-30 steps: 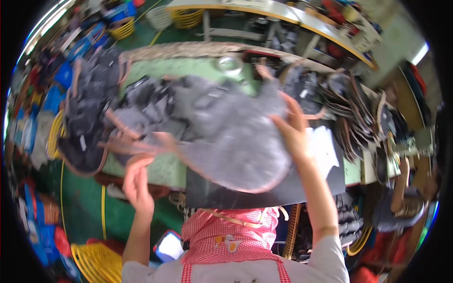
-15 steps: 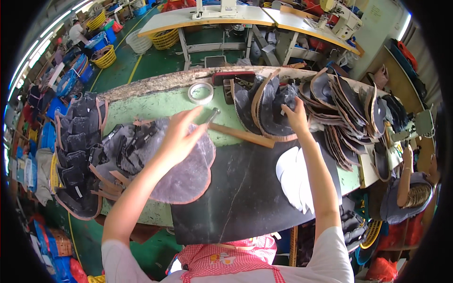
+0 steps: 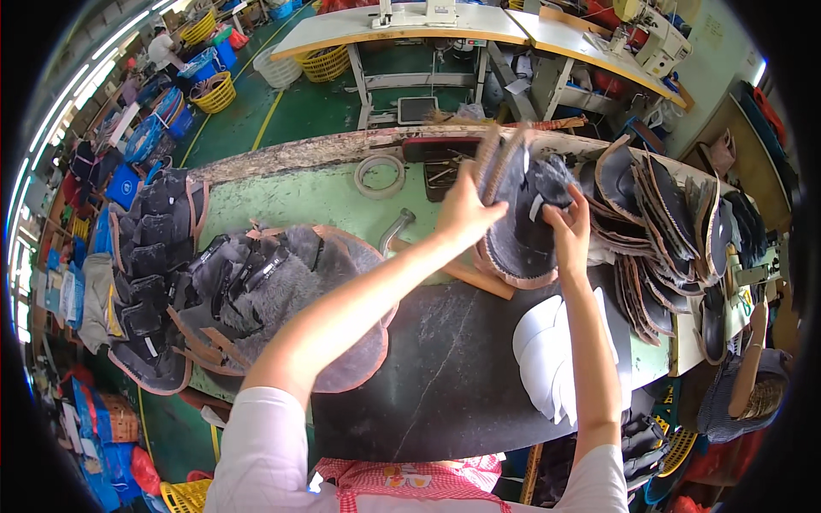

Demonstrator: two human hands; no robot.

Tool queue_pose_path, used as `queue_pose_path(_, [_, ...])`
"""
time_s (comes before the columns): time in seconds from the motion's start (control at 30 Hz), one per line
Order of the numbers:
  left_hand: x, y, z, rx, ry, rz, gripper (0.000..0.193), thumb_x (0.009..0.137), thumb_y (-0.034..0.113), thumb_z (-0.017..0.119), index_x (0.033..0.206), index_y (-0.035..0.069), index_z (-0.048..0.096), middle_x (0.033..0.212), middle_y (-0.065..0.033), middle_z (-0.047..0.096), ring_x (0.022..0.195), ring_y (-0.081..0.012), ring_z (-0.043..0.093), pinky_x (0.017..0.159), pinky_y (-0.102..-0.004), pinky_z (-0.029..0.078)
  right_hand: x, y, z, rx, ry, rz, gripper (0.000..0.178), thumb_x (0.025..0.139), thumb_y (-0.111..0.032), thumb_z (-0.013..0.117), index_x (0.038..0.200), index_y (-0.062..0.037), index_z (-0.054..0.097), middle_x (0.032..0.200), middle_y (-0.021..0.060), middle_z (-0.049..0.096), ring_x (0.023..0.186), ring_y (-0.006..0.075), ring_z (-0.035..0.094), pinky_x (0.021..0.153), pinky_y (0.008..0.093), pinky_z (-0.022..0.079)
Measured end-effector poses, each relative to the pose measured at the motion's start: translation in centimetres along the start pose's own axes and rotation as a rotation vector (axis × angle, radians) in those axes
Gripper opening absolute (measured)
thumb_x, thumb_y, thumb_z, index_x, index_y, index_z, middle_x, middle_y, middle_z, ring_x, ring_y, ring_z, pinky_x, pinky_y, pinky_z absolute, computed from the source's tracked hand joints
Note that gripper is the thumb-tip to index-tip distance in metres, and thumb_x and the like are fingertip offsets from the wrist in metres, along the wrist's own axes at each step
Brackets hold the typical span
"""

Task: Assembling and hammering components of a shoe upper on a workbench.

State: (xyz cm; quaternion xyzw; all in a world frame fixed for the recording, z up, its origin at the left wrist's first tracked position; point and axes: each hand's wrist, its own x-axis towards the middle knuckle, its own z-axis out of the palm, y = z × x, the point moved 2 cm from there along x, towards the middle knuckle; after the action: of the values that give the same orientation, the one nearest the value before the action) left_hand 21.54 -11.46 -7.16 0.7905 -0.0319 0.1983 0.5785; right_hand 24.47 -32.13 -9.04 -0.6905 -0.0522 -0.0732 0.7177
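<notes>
Both of my hands are on a curved dark upper piece (image 3: 517, 244) with a brown stitched edge, at the far right of the middle. My left hand (image 3: 466, 209) is closed on its left edge, the thumb lying along the front. My right hand (image 3: 571, 231) grips its right side near a small white tag. The piece is raised and tilted, its top blurred; whether a second piece is under my left hand I cannot tell. Below my left forearm lies a hammer with a metal head (image 3: 398, 227) and wooden handle (image 3: 479, 278).
Stacked brown-edged dark pieces (image 3: 654, 214) stand on the right. White rounded pieces (image 3: 537, 363) lie beside my right forearm on a black mat (image 3: 428, 376). Grey fuzzy pieces (image 3: 295, 282) and a dark row (image 3: 150, 265) occupy the left. A tape roll (image 3: 379, 190) lies near the far edge.
My left hand has moved right, from above the grey pieces to the dark upper piece, and now grips it. The piece has been lifted and tilted. The view has shifted slightly.
</notes>
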Motion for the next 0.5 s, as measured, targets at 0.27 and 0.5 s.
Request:
queue_pose_path(0.27, [-1.0, 4.8, -19.4, -0.442, 0.194, -0.166, 0.044, 0.078, 0.003, 0.076, 0.119, 0.002, 0.06, 0.108, -0.0079, 0.069, 0.099, -0.0184, 0.067, 0.091, -0.0338, 0.053, -9.6, -10.8, 6.9, -0.009, -0.257, -0.492, 0.06, 0.085, 0.008, 0.057, 0.14, -0.0042, 0.04, 0.135, 0.0093, 0.049, 0.115, 0.0198, 0.055, 0.097, 0.0344, 0.048])
queue_pose_path(0.5, [-4.6, -4.8, -31.9, -0.053, 0.086, -0.646, 0.06, 0.085, 0.014, 0.073, 0.137, -0.001, 0.045, 0.129, -0.0134, 0.06, 0.114, -0.0239, 0.06, 0.097, -0.0377, 0.049, -18.4, -8.5, 15.2, -0.32, -0.805, -0.458, 0.069, 0.083, -0.016, 0.073, 0.143, -0.0095, 0.04, 0.143, 0.0222, 0.041, 0.129, 0.0408, 0.044, 0.109, 0.0494, 0.037])
